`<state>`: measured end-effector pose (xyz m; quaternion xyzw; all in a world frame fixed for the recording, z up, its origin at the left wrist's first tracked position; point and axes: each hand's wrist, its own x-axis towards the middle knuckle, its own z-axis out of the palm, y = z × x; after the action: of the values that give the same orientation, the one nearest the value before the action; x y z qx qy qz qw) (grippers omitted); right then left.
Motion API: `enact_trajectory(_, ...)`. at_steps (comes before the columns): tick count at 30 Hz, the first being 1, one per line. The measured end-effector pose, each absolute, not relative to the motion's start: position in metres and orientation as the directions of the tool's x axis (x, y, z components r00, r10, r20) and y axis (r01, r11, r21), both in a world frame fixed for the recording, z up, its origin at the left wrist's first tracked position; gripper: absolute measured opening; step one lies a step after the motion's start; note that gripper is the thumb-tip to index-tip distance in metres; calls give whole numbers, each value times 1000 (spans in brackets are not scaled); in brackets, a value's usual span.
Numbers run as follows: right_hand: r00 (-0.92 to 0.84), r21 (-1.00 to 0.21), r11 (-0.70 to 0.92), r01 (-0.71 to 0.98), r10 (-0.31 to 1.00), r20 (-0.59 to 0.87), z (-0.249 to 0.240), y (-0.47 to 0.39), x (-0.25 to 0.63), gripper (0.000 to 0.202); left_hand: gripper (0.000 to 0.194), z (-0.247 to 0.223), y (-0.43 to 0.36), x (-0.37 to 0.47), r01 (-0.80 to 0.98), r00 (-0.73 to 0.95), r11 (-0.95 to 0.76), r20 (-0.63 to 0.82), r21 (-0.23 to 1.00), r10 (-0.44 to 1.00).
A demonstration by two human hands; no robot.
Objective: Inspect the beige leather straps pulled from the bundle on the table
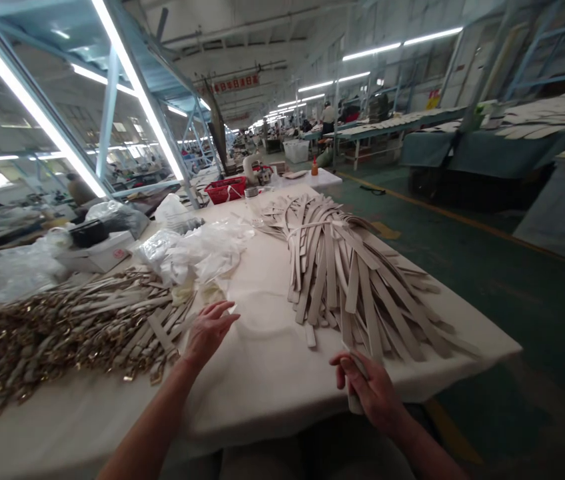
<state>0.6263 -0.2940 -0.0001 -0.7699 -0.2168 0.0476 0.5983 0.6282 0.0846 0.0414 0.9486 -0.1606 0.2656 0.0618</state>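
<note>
In the head view, the strap bundle (331, 273) is serving as landmark; it is lying on the cloth-covered bench (257, 373), gathered by a tie (310, 227) at its far part, with its loose ends fanning toward the person. Just in front of the bundle's near ends, the right hand (362, 383) is holding a single strap (355, 404), the fingers closing narrowly around it and the thumb lying along it. Left of the bundle and well apart from it, the left hand (211, 330) is hovering with its fingers loosely curved and the thumb standing away from them; no strap is showing in that gap, though a pale spot by the tips is too blurred to identify. Farther left of the bundle, a pile of buckled straps (62, 327) is lying beside the left hand, with plastic bags (202, 250) resting behind it. Beyond the bundle, a red basket (225, 190) is standing on the bench. By this inspector's judgement, the step in hand is the handling of one strap apart from the bundle; the next move is calling for a secure right grip, a free left hand, and care against dragging neighbouring ends.
</note>
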Motion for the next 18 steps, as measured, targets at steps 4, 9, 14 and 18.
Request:
enact_trajectory(4,913,-963,-163,214,385,137,6,-293,632,43,19,42,80,568,-289,695,-957,691,13,-200)
enact_trajectory(9,825,-990,-125,-68,551,-126,28,-270,635,55,22,41,52,527,-283,643,-950,761,129,-88)
enact_trajectory(14,579,-974,-160,-158,784,-223,45,-221,623,57,23,47,22,521,-302,630,-910,776,283,32)
enact_trajectory(18,443,-968,-184,-172,863,-243,54,-193,614,35,22,53,8,525,-310,672,-879,738,361,66)
